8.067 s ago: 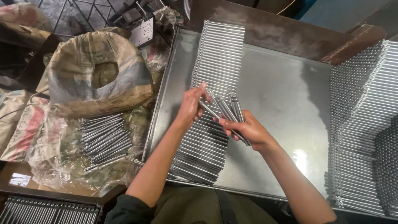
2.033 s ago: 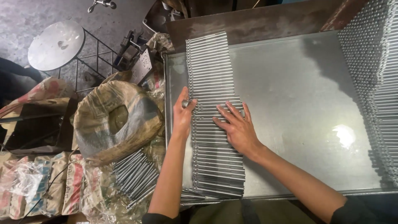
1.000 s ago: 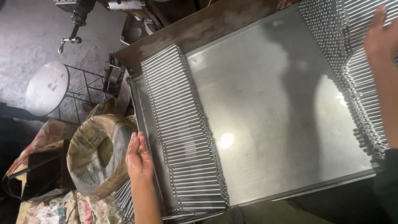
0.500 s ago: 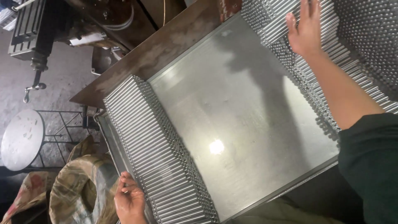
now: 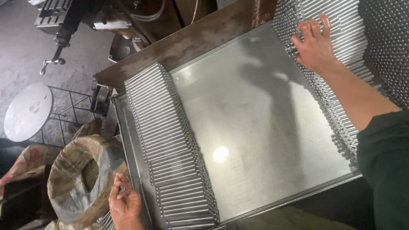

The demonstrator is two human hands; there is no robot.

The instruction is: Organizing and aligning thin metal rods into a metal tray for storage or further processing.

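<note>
- Steel rods are the work here: thin, grey, all the same kind, and they lie in two groups on a shiny metal tray [image 5: 255, 140].
- The right hand [image 5: 314, 44] is stretched far out to the big stack of rods [image 5: 341, 55] at the right side of the tray. Its fingers [image 5: 307, 30] lie spread on top of the rods and curl over them a little; I judge it is gathering a few, but nothing is lifted yet.
- The left hand [image 5: 124, 204] is low, outside the left edge of the tray, just beside a rolled sack [image 5: 81, 179]. Its fingers are loosely bent and it holds nothing that I can see.
- The neat row of rods [image 5: 170, 145] lies along the left side of the tray, side by side, between the two hands but nearer to the left one. The middle of the tray is bare metal with a bright reflection.
- In my judgement the step in hand is to take more rods from the stack. The next move calls for a firm closing of the right fingers around a small bundle, so that no rod rolls away, and then for carrying it across the bare part toward the neat row.
- A round stool [image 5: 27, 111] stands on the floor, well apart from the tray.
</note>
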